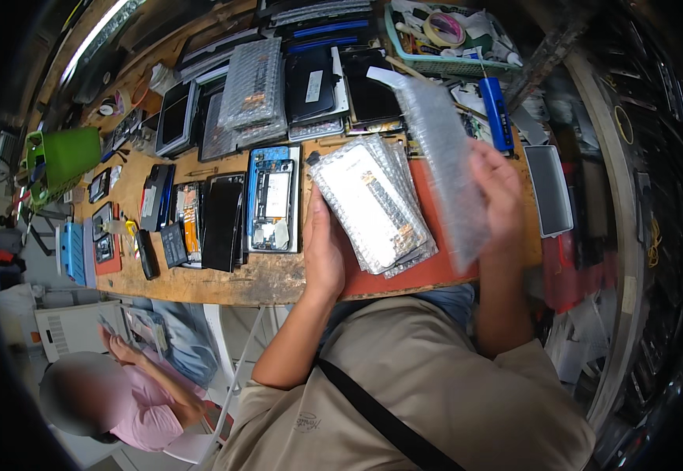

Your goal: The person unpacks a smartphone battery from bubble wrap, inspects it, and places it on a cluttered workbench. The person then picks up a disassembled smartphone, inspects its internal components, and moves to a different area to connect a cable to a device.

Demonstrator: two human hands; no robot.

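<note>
Head view, looking down at a wooden desk [200, 282] full of phone parts.

Left hand [323, 251] flat and mostly open, side of the palm pressed against the near left edge of a fanned stack of bubble-wrapped screens [377, 204]. Likely set there to keep the stack from sliding off. Stack lying on a red mat [436, 271] at the near edge of the desk, right in front of the body, each piece a bit askew so every edge shows.

Right hand [502, 196] lifted above the desk, fingers curled round one long bubble-wrap sleeve [440, 161]. Sleeve tilted up and away, far end pointing to the back of the desk, held off the stack as if picked out alone. Cannot tell if anything sits inside.

Just left of the left hand, an opened phone with a blue frame [273, 198], insides facing up. Next to it, further left, a dark screen panel [224, 221] lying flat, then more small phones and parts in a row.

Far side: more wrapped packs [253, 90] piled up, and a green basket [443, 39] with tape rolls. A blue tool [497, 110] lying near the right hand. A grey tray [549, 188] at the right edge.

Low left, off the desk, another person in a pink shirt [141, 408], holding something small.
</note>
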